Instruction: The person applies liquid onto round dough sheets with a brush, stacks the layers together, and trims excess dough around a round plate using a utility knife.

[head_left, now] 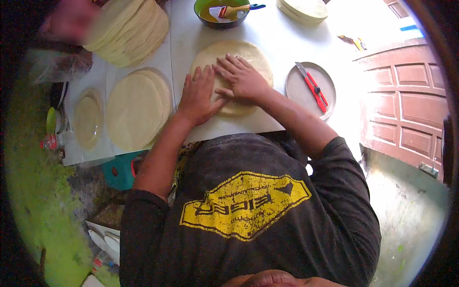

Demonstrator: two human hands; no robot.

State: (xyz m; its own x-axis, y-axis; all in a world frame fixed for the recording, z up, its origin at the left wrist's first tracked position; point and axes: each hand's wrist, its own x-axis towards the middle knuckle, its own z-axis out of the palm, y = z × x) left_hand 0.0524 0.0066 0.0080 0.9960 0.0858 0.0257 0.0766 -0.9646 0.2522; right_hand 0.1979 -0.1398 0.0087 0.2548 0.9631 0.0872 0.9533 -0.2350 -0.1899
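A round, pale stack of thin dough sheets lies on the white table before me. Flat on its left part rests my left hand, fingers stretched and pointing away from me. My right hand presses on the middle of the same stack, its fingers spread toward the upper left, thumb close to the left one. Neither hand holds anything. Just right of the stack, a red utility knife with its blade out lies across a round grey plate. Beyond the stack stands a dark bowl of yellow liquid, with a brush across it.
To the left are a wide stack of round sheets and a smaller round stack. A tall pile of sheets stands at the back left, another stack at the back right. A brown panelled door is at the right.
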